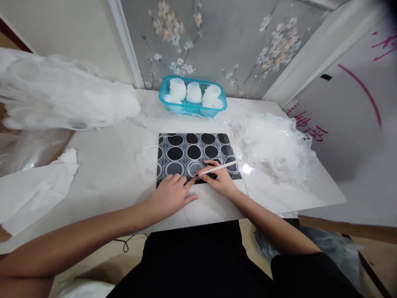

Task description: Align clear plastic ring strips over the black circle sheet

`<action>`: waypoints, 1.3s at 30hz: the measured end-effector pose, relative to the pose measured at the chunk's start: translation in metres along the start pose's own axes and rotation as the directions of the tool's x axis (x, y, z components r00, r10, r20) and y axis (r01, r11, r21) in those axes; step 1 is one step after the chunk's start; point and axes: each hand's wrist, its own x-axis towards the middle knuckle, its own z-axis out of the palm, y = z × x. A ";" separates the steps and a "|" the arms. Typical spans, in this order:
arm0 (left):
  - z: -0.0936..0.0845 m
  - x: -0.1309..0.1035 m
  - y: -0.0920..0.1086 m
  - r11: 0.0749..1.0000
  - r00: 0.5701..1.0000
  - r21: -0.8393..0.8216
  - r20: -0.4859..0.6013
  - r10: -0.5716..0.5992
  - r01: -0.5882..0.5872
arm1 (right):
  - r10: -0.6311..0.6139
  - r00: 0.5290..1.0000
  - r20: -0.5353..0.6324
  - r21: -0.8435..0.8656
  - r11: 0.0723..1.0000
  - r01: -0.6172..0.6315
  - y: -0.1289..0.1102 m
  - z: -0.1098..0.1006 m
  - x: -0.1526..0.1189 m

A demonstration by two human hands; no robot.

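In my right hand (218, 178) is a slim white pen-like stick (223, 166), pinched near its lower end and slanting up to the right. Its tip meets the edge of a thin translucent disc or ring (194, 169) lying on a black mat (175, 154) printed with pale circles. My left hand (172, 192) rests at the mat's front edge, fingers apart, its index fingertip touching the same spot close to the stick's tip. What exactly lies under the fingertips is too small to make out.
Behind the mat a blue plastic basket (194, 111) holds several stacks of white round pieces. Heaps of translucent rings lie at the right (269, 145) and far left (68, 93). White cloth or paper (40, 188) lies left. A whiteboard (347, 165) with red writing stands at the right.
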 end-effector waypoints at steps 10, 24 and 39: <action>0.005 0.010 -0.007 0.979 0.997 -0.202 0.064 0.033 -0.020 | -0.169 0.983 0.072 -0.334 0.925 0.183 -0.004 0.004 -0.010; -0.001 -0.024 -0.020 0.988 0.992 -0.150 0.118 0.038 -0.020 | -0.122 0.993 -0.005 -0.041 0.992 0.121 -0.032 0.028 0.049; 0.006 -0.048 -0.027 0.992 0.987 -0.061 0.125 -0.105 0.113 | -0.052 0.987 0.149 -0.027 0.998 0.057 -0.025 0.046 0.030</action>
